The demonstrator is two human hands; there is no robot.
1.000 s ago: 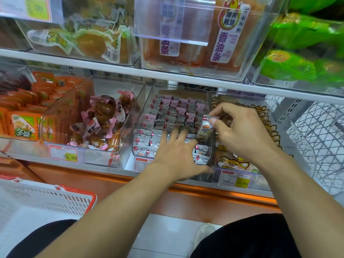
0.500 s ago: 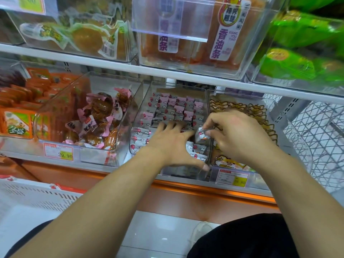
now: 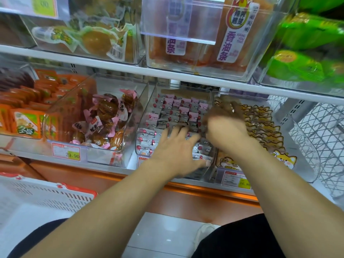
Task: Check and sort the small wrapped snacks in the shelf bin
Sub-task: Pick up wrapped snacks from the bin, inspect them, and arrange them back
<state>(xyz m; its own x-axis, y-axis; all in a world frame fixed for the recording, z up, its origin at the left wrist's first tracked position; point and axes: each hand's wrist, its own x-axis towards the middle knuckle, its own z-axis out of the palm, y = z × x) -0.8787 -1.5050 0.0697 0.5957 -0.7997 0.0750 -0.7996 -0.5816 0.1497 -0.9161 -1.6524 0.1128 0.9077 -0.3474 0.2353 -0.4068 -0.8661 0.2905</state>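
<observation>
A clear shelf bin (image 3: 147, 118) holds several rows of small wrapped snacks (image 3: 178, 110) in grey and pink wrappers with red dots. My left hand (image 3: 176, 148) lies flat on the snacks at the bin's front, its fingers straight and spread. My right hand (image 3: 225, 127) hovers over the bin's right side, next to my left fingertips. It is blurred by motion, and its fingers look bent. Whether it holds a snack cannot be made out.
Left of the bin stands a clear bin of brown snacks in pink wrappers (image 3: 104, 118), then orange packets (image 3: 24, 116). To the right are cartoon-dog packets (image 3: 264, 131) and a wire basket (image 3: 320, 136). An upper shelf (image 3: 167, 73) hangs close overhead. A white basket (image 3: 46, 200) sits lower left.
My right hand, which pinched one wrapped snack above the bin, came down to the snacks and now blurs in motion. My left hand stayed flat on the front rows.
</observation>
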